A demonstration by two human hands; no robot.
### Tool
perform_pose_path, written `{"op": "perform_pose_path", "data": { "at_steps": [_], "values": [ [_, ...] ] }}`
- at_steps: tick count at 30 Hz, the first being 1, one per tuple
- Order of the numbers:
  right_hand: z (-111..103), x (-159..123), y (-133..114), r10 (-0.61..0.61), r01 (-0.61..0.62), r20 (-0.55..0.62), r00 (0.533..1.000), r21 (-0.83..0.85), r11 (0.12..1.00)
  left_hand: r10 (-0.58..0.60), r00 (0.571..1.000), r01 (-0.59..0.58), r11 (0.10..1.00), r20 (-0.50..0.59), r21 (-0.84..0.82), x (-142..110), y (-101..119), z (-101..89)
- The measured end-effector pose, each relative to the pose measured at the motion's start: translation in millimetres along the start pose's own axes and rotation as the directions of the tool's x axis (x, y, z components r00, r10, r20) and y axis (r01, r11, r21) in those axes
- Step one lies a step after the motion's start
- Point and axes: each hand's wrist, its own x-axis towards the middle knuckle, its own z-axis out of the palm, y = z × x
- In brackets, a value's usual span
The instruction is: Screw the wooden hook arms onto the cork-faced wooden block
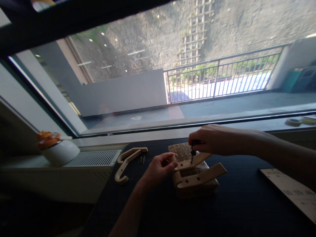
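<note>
My right hand (206,140) is closed around the dark handle of a screwdriver (192,153), whose shaft points down at a hole in a pale wooden hook (184,165). With its fingers and thumb, my left hand (160,168) pinches the curled end of that same hook. The hook lies on a rough, bark-like wooden block (180,149). Nearer to me, a second wooden hook (195,180) with two dark holes rests across the block. Left of my left hand, two more wooden hooks (122,169) lie on the dark table beside several small screws (142,160).
The dark table (158,210) stands against a window sill (98,141). A tablet showing a timer (288,191) lies at the right. A white pot with an orange top (60,151) stands by a vent grille (92,158) at the left. Tape rolls (293,122) sit on the sill.
</note>
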Motion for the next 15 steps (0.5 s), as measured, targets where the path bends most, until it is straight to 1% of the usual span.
{"op": "perform_pose_path", "data": {
  "at_steps": [8, 11, 15],
  "values": [
    [5.2, 3.9, -7.5, 0.075, -0.079, -0.035, 0.997, -0.153, 0.985, 0.001, 1.000, -0.001, 1.000, 0.005, 0.006, -0.6, 1.4, -0.3],
    [3.3, 4.0, -5.6, 0.064, -0.068, -0.030, 0.997, -0.131, 0.989, -0.001, 1.000, 0.001, 1.000, 0.004, 0.000, -0.8, 1.8, -0.6],
    [-1.5, 2.0, -0.9, 0.027, -0.028, -0.014, 1.000, -0.037, 0.999, 0.002, 1.000, -0.001, 1.000, 0.020, -0.029, -1.2, 3.4, -0.7]
  ]
}}
